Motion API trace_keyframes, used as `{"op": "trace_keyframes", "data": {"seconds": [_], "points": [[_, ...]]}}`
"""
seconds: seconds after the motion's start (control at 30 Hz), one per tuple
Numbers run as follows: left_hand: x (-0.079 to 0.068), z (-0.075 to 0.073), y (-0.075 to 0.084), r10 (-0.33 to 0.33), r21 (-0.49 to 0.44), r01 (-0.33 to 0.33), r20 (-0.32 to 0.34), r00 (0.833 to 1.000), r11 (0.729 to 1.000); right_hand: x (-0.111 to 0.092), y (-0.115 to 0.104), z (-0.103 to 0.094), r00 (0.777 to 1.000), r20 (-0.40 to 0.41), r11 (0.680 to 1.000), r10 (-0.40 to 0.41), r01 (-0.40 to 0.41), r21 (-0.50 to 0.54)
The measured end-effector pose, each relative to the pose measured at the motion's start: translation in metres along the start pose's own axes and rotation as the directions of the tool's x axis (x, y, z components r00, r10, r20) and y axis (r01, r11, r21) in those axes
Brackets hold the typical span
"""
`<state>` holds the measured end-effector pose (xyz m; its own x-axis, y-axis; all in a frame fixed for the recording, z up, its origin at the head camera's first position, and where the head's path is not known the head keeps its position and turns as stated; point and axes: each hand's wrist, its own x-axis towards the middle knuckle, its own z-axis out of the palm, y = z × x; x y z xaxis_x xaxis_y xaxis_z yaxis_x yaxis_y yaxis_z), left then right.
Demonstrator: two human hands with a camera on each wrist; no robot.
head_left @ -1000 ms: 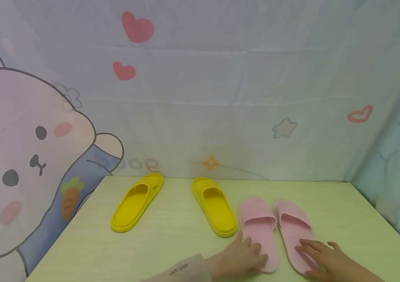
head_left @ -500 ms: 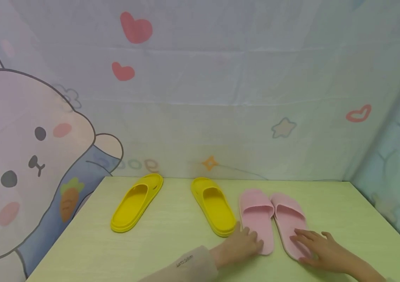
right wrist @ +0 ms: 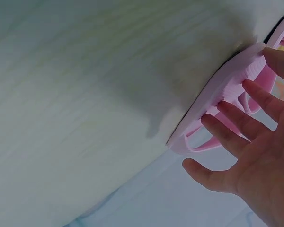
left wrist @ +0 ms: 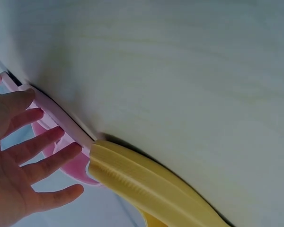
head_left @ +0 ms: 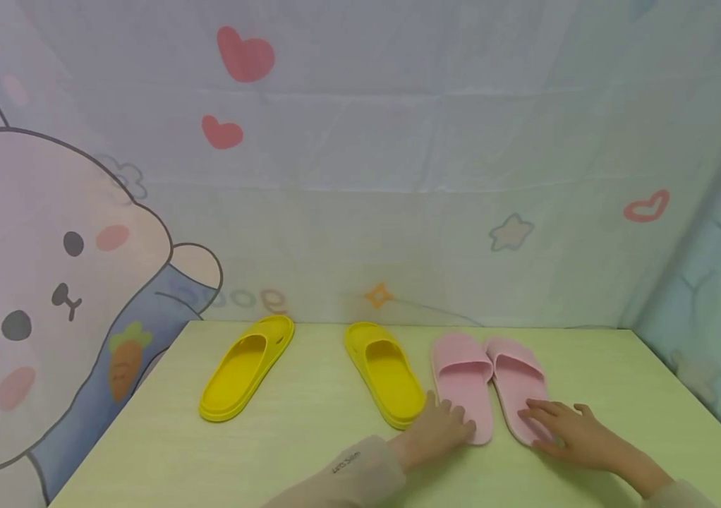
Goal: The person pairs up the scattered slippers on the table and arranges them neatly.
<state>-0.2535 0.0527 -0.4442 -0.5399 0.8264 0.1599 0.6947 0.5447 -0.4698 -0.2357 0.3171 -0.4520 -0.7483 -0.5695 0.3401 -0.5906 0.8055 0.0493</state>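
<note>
Two pink slippers lie side by side on the right half of the table, toes pointing to the back. My left hand point(head_left: 433, 434) rests on the heel part of the left pink slipper point(head_left: 464, 395), fingers spread. In the left wrist view its fingertips touch the insole and the thumb sits at the heel edge. On the right pink slipper point(head_left: 516, 391) lies my right hand point(head_left: 579, 436), its fingers also spread and nearly straight. The right wrist view shows several fingertips on the insole, with the thumb at the heel edge and the little finger out beside the slipper.
One yellow slipper point(head_left: 394, 381) stands close to the left of the pink pair. The other yellow slipper point(head_left: 233, 381) is farther left, angled the opposite way. A printed cloth backdrop point(head_left: 360, 176) rises behind the pale wooden table point(head_left: 310, 451).
Both pink slippers have slid away toward the table's back edge, with my two hands moving forward on them. Their toes now sit closer together. The yellow slippers have stayed put.
</note>
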Motion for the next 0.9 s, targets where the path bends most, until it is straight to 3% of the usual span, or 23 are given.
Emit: {"op": "trace_keyframes", "data": {"seconds": [0.33, 0.67, 0.77, 0.9], "points": [[0.007, -0.001, -0.002, -0.052, 0.017, 0.051, 0.025, 0.998, 0.999, 0.009, 0.005, 0.002, 0.999, 0.025, 0.999, 0.032, -0.033, 0.029], [0.004, -0.009, -0.006, -0.067, -0.047, 0.069, 0.044, 0.997, 0.996, 0.012, 0.006, 0.000, 0.994, 0.077, 0.995, 0.077, -0.081, 0.055], [-0.003, -0.016, -0.011, -0.076, -0.117, 0.081, 0.051, 0.996, 0.990, 0.014, 0.005, -0.003, 0.996, 0.057, 0.996, 0.069, -0.072, 0.049], [-0.017, -0.023, -0.022, -0.105, -0.189, 0.116, 0.068, 0.992, 0.975, 0.024, -0.003, -0.007, 0.999, -0.044, 0.999, 0.028, -0.027, 0.032]]}}
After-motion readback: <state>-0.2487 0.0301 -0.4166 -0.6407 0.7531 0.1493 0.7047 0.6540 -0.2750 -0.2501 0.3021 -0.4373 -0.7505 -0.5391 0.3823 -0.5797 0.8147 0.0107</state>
